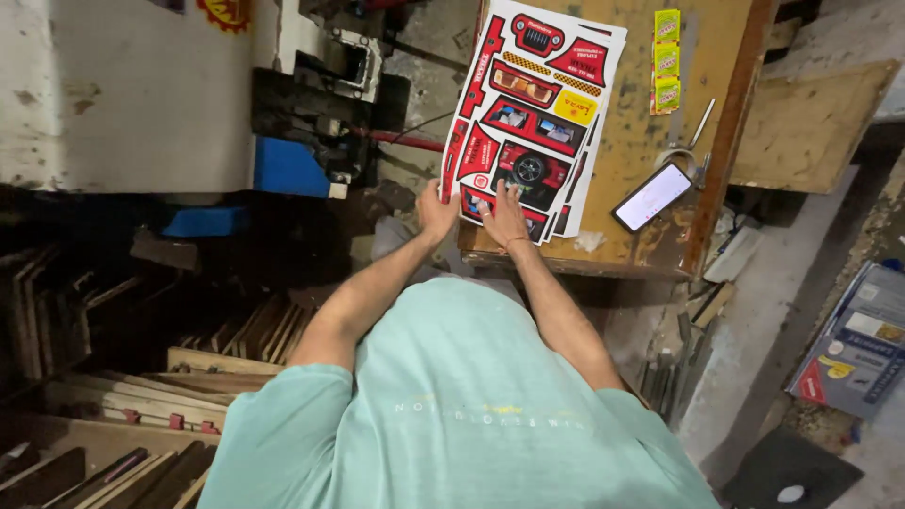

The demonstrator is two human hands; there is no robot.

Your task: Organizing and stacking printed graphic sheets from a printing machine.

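Stack of printed sheets (530, 113) on wooden table (660, 240), both hands on its near edge, phone (652, 196) to its right, machine (141, 94) to its left

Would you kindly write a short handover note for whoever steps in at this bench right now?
Left hand: open, resting at the near left edge of the stack of printed sheets.
Right hand: open, fingers spread flat on the stack's near end.
The stack lies on the wooden table, overhanging its left edge.
A phone, screen lit, lies to the right; scissors beyond it.
Sheets look uncut; nothing lifted.
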